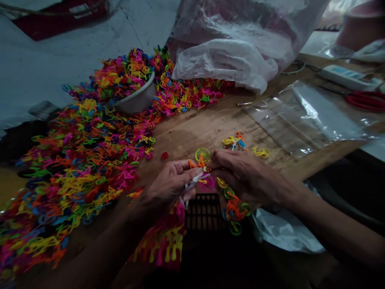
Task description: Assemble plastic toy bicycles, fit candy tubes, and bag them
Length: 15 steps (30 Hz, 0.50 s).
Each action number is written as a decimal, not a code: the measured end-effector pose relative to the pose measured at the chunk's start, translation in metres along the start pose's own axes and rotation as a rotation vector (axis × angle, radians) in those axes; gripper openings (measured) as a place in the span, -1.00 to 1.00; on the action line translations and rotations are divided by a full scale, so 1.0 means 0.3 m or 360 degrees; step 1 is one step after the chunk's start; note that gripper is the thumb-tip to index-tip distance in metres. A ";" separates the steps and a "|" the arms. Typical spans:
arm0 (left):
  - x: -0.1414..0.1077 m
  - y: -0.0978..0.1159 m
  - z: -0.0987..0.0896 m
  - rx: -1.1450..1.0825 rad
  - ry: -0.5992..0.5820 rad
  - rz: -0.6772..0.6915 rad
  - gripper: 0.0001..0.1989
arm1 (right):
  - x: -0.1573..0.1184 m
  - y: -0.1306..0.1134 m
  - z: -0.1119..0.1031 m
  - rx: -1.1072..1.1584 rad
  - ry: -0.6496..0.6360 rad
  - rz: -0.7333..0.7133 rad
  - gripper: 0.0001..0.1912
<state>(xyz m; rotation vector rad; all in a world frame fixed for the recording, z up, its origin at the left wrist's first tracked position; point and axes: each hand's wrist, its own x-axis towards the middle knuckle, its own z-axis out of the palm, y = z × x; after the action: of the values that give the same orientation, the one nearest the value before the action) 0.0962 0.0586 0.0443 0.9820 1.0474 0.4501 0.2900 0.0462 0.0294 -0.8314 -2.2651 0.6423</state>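
My left hand (173, 180) is closed on small plastic parts, with a white piece (194, 180) running down from its fingers. My right hand (233, 168) meets it from the right, its fingers pinched at an orange part (200, 161) held between both hands. A yellow-green wheel (202, 155) shows just above the fingertips, and a pink wheel (207, 182) lies below them. Under the hands is a black slotted tray (203, 212). Orange and green pieces (236, 208) lie right of the tray; yellow, orange and blue ones (234, 140) lie beyond my right hand.
A large heap of colourful plastic pieces (90, 160) covers the left side, around a heaped grey bowl (138, 98). A big clear plastic bag (234, 48) stands at the back. Flat clear bags (303, 116) and a white power strip (349, 77) lie at the right.
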 end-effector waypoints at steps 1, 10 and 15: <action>0.002 -0.005 0.006 0.0006 0.0019 -0.0004 -0.68 | 0.001 0.005 -0.001 -0.0010 -0.0016 0.0019 -0.87; -0.009 0.064 0.060 0.0230 0.0128 0.0092 -0.76 | -0.086 -0.041 -0.027 -0.0442 0.0394 0.0132 -0.73; 0.025 0.101 0.116 0.0584 0.0275 0.0207 -0.88 | -0.125 -0.134 0.008 -0.0487 0.0689 0.0263 -0.51</action>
<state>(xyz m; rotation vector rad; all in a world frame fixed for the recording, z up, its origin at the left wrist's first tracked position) 0.1338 0.0638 0.0712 1.3614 1.2535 0.4640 0.2953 -0.0079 0.0381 -1.1872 -1.9318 0.1579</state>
